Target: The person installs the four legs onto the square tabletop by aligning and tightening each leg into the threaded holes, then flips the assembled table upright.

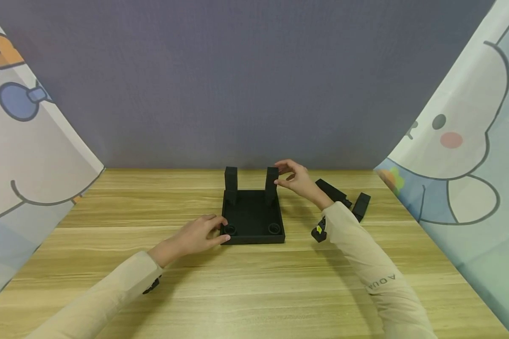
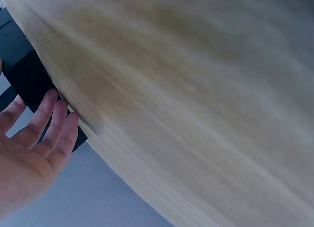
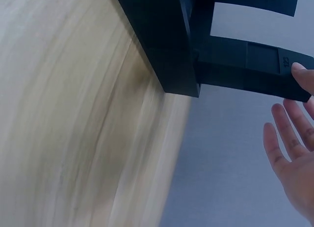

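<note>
seen from above on a wood-grain table, my right hand pinches the top of the right post, thumb on one face and fingertips against another, the remaining fingers spread apart, while my left hand grips the near left corner of the black base between thumb and bent fingers. the post lies just left of my right hand, its long axis upright, at the base's far right corner; that hand is the nearer one, my left being diagonally opposite. a matching left post stands at the far left corner, and a ring marks the near right one. a slanted bar and a shorter-looking bar lie on the wood, right of the base, near my wrist. what looks like "123" marks the post close to my thumb; the letters on my right sleeve seem to spell "aqua", upside down and partly lost in a fold.
</note>
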A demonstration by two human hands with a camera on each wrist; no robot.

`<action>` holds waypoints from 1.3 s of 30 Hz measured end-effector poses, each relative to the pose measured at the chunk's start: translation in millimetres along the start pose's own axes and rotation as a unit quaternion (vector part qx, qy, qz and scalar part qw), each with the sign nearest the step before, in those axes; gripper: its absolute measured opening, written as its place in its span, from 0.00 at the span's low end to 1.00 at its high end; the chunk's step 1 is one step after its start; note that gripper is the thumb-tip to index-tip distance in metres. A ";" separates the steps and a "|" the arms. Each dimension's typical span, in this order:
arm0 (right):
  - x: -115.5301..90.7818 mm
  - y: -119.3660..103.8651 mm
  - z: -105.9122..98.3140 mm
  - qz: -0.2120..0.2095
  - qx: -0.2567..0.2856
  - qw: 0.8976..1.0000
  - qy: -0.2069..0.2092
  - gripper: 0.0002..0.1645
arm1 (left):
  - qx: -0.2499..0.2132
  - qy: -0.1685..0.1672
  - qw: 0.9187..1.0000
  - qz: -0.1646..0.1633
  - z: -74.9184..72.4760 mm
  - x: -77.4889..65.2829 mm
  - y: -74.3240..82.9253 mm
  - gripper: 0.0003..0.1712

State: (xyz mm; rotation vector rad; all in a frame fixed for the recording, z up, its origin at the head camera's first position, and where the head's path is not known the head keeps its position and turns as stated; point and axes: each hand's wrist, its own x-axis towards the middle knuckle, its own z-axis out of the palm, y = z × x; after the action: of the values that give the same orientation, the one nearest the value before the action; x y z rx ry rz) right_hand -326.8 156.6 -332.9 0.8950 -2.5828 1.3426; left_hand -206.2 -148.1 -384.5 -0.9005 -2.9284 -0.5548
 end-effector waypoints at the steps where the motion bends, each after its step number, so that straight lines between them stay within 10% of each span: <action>1: -0.3 0.6 -1.1 0.001 0.001 1.000 -0.003 0.28 | 0.000 0.000 1.000 0.000 0.0 0.0 0.0 0.22; 20: -20.4 3.8 -18.0 0.026 -0.016 1.000 -0.010 0.24 | 0.001 0.001 1.000 0.003 -0.1 -0.9 0.5 0.22; 39: -37.0 56.1 -33.4 0.068 -0.070 0.995 -0.006 0.25 | 0.006 -0.004 1.000 -0.002 -1.2 -0.6 1.7 0.23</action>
State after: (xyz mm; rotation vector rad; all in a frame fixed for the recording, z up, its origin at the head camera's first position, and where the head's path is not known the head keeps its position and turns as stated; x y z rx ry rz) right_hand -332.5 223.9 -365.4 0.7187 -2.7521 1.1695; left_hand -204.8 -147.5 -382.9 -0.8978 -2.9381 -0.5336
